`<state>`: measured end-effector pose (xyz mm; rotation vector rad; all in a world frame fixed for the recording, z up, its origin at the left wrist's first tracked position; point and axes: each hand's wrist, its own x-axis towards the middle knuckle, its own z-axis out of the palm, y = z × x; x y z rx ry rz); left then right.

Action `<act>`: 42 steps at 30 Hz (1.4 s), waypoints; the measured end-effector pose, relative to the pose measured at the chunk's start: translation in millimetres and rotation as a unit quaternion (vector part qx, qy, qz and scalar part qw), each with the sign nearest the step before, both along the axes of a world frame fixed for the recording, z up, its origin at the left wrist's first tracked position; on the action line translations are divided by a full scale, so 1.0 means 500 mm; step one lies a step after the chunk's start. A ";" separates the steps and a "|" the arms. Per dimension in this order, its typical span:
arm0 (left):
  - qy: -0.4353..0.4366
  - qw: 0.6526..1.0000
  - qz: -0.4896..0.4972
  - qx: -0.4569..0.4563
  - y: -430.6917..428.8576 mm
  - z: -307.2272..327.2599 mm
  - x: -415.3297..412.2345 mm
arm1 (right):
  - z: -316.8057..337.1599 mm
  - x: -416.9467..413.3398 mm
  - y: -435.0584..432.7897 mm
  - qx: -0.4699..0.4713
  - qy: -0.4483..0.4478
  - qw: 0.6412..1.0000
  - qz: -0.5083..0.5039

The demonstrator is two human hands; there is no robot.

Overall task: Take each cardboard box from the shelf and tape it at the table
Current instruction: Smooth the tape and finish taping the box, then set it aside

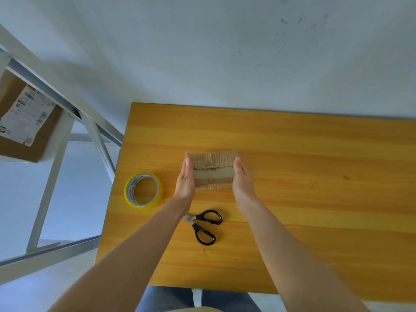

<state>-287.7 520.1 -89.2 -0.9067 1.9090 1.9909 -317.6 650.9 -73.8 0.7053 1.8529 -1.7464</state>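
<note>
"Where's the box?"

"The small cardboard box (212, 171) sits on the bench (315, 176), about mid-way across, between both hands."

"Gripped?"

"No. The left hand (185, 181) lies flat against its left side and the right hand (242, 179) against its right. The fingers (188, 164) are straight and held together, none curled round it."

"And the tape?"

"The roll of tape (142, 190) lies flat on the bench, left of the left hand and apart from the box. Black-handled scissors (206, 226) lie nearer the person, their blades partly hidden by the left forearm."

"Anything on the shelf?"

"The shelf (57, 149) stands left of the bench, with a labelled box (24, 122) resting on it."
</note>
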 end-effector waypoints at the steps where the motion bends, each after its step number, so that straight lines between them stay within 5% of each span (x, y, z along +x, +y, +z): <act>1: -0.004 1.000 0.003 0.007 -0.004 -0.002 -0.002 | 0.003 0.000 0.000 -0.011 -0.002 1.000 -0.002; 6: -0.027 0.999 0.000 0.035 -0.019 -0.022 -0.005 | 0.007 -0.001 0.003 -0.036 -0.005 0.999 0.002; 9: 0.040 0.982 -0.063 -0.175 -0.010 0.005 -0.006 | -0.004 0.001 -0.008 0.132 0.104 0.983 0.070; 12: 0.135 0.876 -0.173 -0.429 -0.016 0.008 0.004 | -0.022 0.001 -0.017 0.390 0.279 0.852 0.212; 15: 0.165 0.753 -0.338 -0.540 -0.031 -0.014 0.012 | -0.029 0.000 -0.027 0.468 0.358 0.725 0.356; 20: 0.154 0.720 -0.366 -0.569 -0.031 -0.027 0.013 | -0.055 0.003 -0.028 0.539 0.349 0.654 0.400; 25: 0.126 0.724 -0.403 -0.545 -0.036 -0.010 0.000 | -0.055 -0.004 -0.029 0.533 0.352 0.653 0.408; 29: 0.197 0.756 -0.431 -0.452 -0.098 0.029 0.007 | -0.035 0.009 -0.028 0.477 0.365 0.720 0.348; 35: 0.168 0.822 -0.274 -0.471 -0.246 0.042 0.095 | -0.004 0.102 -0.103 0.428 0.456 0.732 0.270; 38: 0.129 0.806 -0.324 -0.478 -0.302 0.013 0.146 | -0.002 0.154 -0.148 0.419 0.498 0.719 0.245; 42: 0.133 0.715 -0.444 -0.523 -0.335 -0.033 0.168 | -0.006 0.195 -0.193 0.392 0.484 0.736 0.266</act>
